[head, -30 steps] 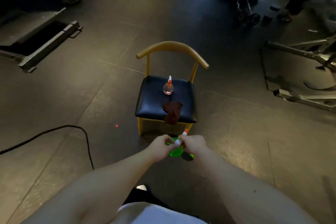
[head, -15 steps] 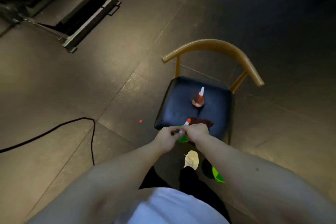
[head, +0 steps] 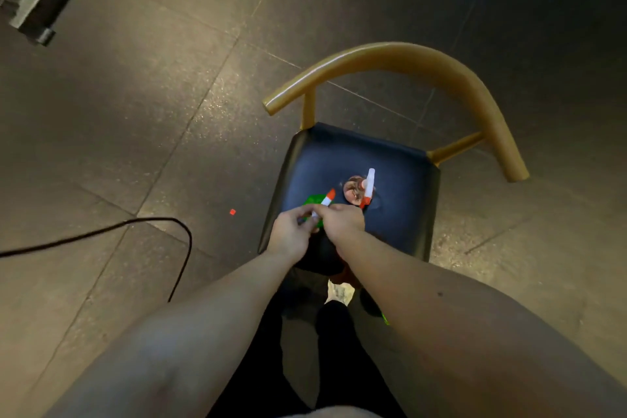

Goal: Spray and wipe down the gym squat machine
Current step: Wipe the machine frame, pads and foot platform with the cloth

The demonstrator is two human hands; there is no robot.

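As left hand (head: 290, 236) and right hand (head: 343, 221) advance, green bottle (head: 312, 199) reaches chair (head: 390, 146).

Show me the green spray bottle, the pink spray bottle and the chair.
green spray bottle (head: 312, 199), head view, its green body
pink spray bottle (head: 353, 192), head view, its round body
chair (head: 390, 52), head view, its curved backrest

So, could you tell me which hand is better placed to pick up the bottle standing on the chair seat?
Probably the right. The right hand is just beside the standing bottle, while the left hand is farther off, on the far side of the green bottle both hold.
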